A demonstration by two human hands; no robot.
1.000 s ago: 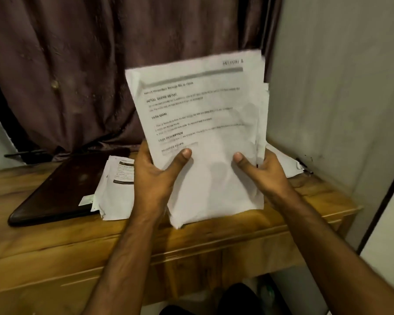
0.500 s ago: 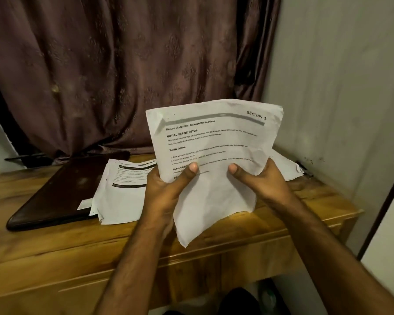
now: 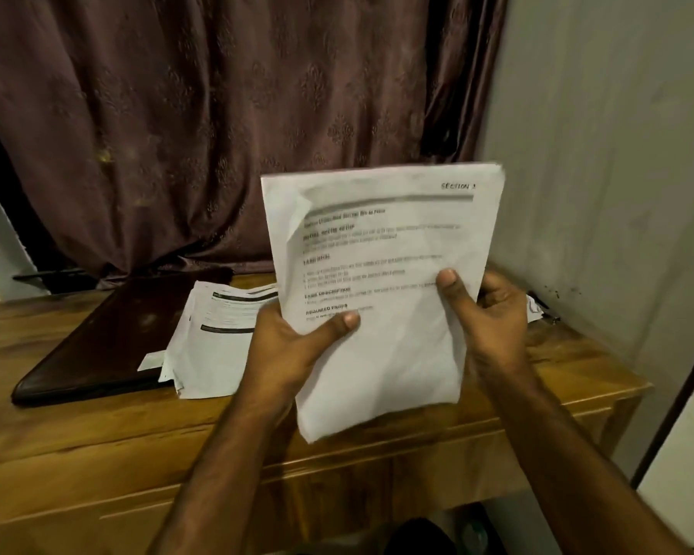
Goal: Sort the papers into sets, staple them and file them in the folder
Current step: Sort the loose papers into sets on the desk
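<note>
Nearest are two bare forearms, rising from the bottom edge toward the middle. The left hand grips the sheaf at its left edge, thumb laid across the printed front and the other fingers hidden behind the paper. The right hand grips the right edge the same way, thumb pressed flat on the front, fingers curled round the back. Between them the sheaf is held upright above the near part of the table, clear of the wood, its bottom corner hanging lowest on the left. The top sheet is creased, with its upper left corner folded over; a grey bar crosses under a heading at upper right, and the lines of print below are too blurred to read.

Farther back on the table, just left of the left hand, lies a pile of printed sheets, loosely fanned. Its left edge overlaps a dark folder lying flat and closed toward the far left. Behind the right hand more paper peeps out near the far right corner, with a small dark object beside it that cannot be made out.

Beyond the table hangs a brown patterned curtain; a pale wall stands to the right.
</note>
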